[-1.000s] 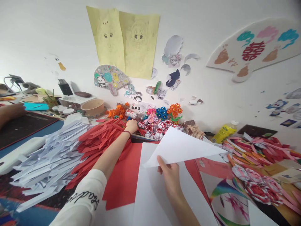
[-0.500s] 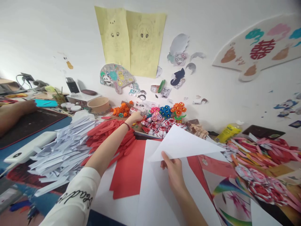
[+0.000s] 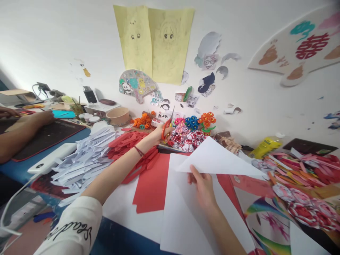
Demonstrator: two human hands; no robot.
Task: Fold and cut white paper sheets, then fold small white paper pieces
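Observation:
My left hand is closed around the orange handles of a pair of scissors, whose blades point up toward the wall. Behind them stand small paper or ribbon flowers in orange, pink and blue. My right hand pinches the lower left part of a folded white sheet of paper, raised at a slant with its peak upward. Below it lie flat white paper and red paper. A heap of red folded strips lies beneath my left forearm.
A pile of white folded strips and a white power bank lie on the left. Another person's hands rest over a dark mat at far left. Ribbons and a yellow bottle are at the right.
My left hand has lifted the scissors up from among the things by the wall, so they now show plainly. The right hand still holds the folded sheet. The view has shifted slightly.

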